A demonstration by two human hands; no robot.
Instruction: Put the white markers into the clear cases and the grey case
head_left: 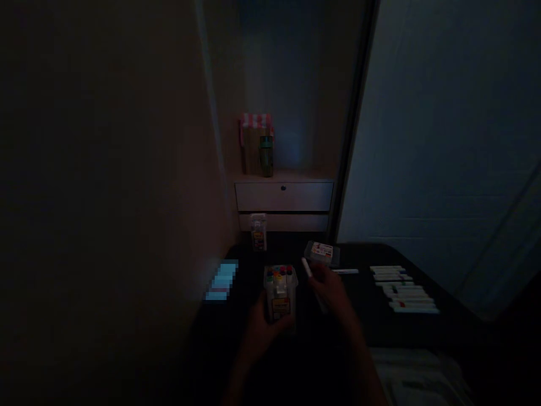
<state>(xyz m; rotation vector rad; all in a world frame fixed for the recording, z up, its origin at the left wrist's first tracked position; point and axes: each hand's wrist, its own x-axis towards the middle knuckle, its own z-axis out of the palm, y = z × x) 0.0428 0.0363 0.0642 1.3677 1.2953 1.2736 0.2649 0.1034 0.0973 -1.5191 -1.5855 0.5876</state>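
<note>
My left hand (pixel 262 327) is wrapped round the lower part of a clear plastic box (pixel 281 293), which stands upright on the dark table. Marker pens (pixel 279 273) with caps of several colours fill its open top. To the right of the box, my right hand (pixel 330 286) is closed on a white marker pen (pixel 307 268), held at a slant. Just behind that hand lies a clear lid (pixel 322 251) with a printed label. Another white marker (pixel 346 272) rests flat to the right of my right hand. Dim light hides the finger details.
Several white markers (pixel 406 290) lie in a row on the table's right side. A second clear container (pixel 258 232) stands at the back left. A bright, blurred-out screen (pixel 222 281) is at the left edge. Drawers (pixel 283 197) stand behind, with a green bottle (pixel 266 157) on top.
</note>
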